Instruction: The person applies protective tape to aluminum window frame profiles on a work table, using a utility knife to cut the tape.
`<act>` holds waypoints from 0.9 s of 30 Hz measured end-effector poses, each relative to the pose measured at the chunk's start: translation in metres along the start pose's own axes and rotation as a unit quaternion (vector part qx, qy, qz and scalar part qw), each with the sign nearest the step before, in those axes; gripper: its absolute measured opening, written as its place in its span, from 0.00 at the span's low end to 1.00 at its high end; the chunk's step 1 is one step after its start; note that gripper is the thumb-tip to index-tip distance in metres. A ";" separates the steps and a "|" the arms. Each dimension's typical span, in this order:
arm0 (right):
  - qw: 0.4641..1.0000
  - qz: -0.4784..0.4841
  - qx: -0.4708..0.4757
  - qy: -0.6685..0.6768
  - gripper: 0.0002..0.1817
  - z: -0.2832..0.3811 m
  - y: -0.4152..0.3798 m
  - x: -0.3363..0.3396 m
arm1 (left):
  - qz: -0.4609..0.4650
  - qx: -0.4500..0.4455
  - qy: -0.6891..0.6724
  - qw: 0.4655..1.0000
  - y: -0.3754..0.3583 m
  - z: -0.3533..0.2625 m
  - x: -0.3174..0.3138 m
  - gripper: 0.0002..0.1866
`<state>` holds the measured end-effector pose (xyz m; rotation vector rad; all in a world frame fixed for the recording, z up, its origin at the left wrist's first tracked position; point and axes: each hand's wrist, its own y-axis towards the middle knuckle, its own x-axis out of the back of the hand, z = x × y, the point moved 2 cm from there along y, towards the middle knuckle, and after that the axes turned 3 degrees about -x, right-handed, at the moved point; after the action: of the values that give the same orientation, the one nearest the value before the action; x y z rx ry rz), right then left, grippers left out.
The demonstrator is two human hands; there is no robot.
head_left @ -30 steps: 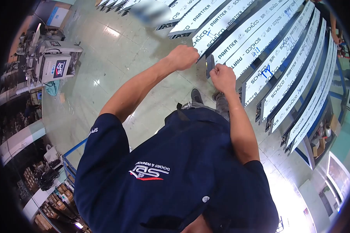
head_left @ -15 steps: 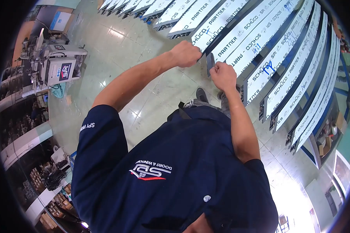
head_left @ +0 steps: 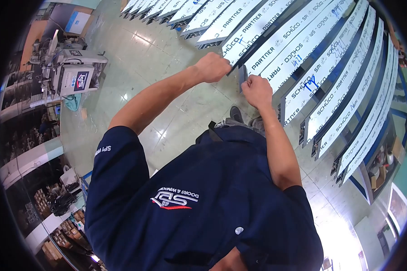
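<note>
My left hand (head_left: 214,67) is closed at the lower end of a long black strip (head_left: 253,49), which runs up and to the right along a profile with white printed film (head_left: 282,43). Beside it, my right hand (head_left: 258,91) has its fingers curled together near the grey end piece (head_left: 243,77) of the profile. What those fingers hold, if anything, is hidden. Several more film-covered profiles (head_left: 333,97) lie side by side, some with blue handwriting.
A machine with an SPI label (head_left: 74,79) stands on the tiled floor (head_left: 135,58) at the left. Shelves with small boxes (head_left: 45,203) line the lower left. A cardboard box (head_left: 376,182) lies at the right, below the profiles. My shoe (head_left: 235,114) shows below my hands.
My left hand has moved slightly down and left with the strip's end. My right hand has shifted slightly left and stays closed. The view has shifted a little.
</note>
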<state>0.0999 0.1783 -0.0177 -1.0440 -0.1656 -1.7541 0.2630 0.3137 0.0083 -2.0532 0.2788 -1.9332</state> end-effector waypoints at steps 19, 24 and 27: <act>0.996 0.063 0.011 0.063 0.16 -0.009 0.018 0.004 | 0.074 0.185 -0.045 0.979 0.005 -0.028 0.006 0.09; 0.994 0.071 -0.040 0.069 0.16 -0.009 0.017 0.002 | 0.058 0.171 -0.032 0.983 0.016 -0.030 -0.004 0.10; 0.993 0.092 -0.044 0.063 0.19 -0.001 0.012 0.021 | 0.016 0.127 -0.042 0.991 0.020 -0.027 -0.008 0.09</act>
<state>0.1074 0.1580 -0.0075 -0.9765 0.0859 -1.6646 0.2374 0.2953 -0.0052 -1.9448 0.0428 -1.7575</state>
